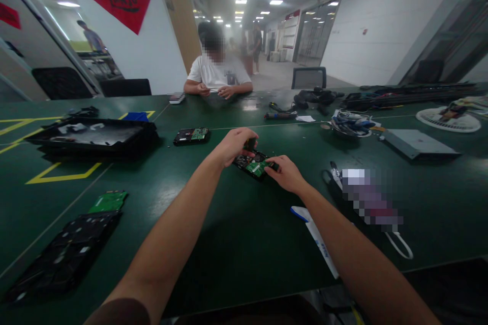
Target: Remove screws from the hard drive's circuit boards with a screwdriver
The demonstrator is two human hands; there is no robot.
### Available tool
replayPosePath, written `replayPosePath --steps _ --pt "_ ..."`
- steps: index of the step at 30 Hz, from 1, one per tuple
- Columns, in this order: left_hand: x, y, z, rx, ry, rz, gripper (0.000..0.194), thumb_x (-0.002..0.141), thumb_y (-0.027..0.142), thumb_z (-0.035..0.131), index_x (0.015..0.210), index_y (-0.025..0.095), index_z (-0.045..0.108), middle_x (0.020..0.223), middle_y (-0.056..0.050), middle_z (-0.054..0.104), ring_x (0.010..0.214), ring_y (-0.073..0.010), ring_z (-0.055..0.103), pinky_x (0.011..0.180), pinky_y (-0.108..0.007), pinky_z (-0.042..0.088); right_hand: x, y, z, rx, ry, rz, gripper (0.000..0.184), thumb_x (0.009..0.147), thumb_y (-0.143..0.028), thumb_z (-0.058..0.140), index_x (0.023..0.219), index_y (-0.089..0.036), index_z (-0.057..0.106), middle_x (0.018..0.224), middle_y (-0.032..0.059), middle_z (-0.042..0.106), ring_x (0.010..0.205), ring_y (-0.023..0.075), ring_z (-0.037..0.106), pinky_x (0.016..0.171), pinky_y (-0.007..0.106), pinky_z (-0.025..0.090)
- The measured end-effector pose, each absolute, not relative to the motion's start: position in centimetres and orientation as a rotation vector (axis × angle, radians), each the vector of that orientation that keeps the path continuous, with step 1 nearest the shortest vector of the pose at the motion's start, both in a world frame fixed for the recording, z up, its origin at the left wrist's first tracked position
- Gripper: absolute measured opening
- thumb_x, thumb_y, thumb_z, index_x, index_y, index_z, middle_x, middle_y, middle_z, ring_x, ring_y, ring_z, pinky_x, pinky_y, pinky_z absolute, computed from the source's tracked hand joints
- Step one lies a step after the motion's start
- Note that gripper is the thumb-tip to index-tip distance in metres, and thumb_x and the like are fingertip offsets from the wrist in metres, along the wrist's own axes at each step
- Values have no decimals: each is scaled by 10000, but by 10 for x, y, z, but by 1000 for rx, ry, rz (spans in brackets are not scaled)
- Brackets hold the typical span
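black gadget (248, 165): lay mid-desk (224, 223), between both grips
shell: was likely stiff and light, perhaps a little slippery
green board (256, 168): looked fragile, poor to press on
best hold: was probably the black outer edges
left grip (237, 144): bent over the far end, round a dark piece (250, 143) too small to name
right grip (285, 172): was pinched on the right end

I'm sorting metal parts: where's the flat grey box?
In the head view, the grey box lies at right on the green table, right of the cable bundle and nearer than the white grille.
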State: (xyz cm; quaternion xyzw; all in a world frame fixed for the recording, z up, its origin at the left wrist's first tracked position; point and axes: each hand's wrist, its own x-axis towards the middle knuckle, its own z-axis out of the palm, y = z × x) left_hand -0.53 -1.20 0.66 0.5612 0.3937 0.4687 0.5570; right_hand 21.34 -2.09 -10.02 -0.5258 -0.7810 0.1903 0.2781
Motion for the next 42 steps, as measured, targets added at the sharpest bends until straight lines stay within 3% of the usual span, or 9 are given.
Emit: replayPosePath --steps 5,10,16,20,25,35,42 --pt "-7 -8 4 1153 861 1082 165 802 311 630 831 149 616 819 -121 675 760 -205 646 605 -321 562 213 -21 -102 -1420 -2086 505 362 920 -444 635 1234 -267 675 1163 74 563 816 146 552 765 304 455" --pt "-8 -9 5 1269 911 1125 162 793 279 631 785 130 693 864 -115 656 783 -179 617 572 -252 522 213 -20 -102 -1408 -2088 506 361 916 -438 641 1235 -271 675 1153 68 566 804 139 553 773 303 456" --pt "-10 -11 7 1230 897 1053 173 817 306 641 878 146 662 817 -125 683 757 -203 655 528 -260 499 214 -19 -102 -1403 -2092 479 352 912 -436 649 1219 -268 684 1133 65 574 810 143 556 796 307 459" --pt "-11 -7 4 1195 866 1090 151 815 299 654 855 155 633 879 -121 691 800 -198 656 606 -297 550 214 -20 -100 -1402 -2100 496 350 917 -437 643 1224 -272 680 1145 68 576 792 140 550 785 307 461" --pt "-11 -9 7 1351 962 1131 143 793 278 656 803 142 700 939 -108 657 832 -176 615 557 -237 508 214 -21 -99 -1412 -2099 525 361 913 -435 648 1235 -273 674 1161 71 571 762 130 543 775 312 458" --pt "-10 -5 2 1170 910 1164 168 825 306 639 889 165 575 849 -118 688 819 -226 680 632 -331 563 214 -19 -104 -1401 -2093 482 366 920 -455 635 1234 -271 672 1147 65 569 792 135 547 765 299 447" --pt "-11 -6 5 1291 956 1165 166 807 291 609 832 138 669 847 -98 670 771 -174 637 584 -254 520 214 -18 -104 -1374 -2105 484 347 915 -419 654 1214 -248 687 1101 72 576 802 143 544 786 305 446"
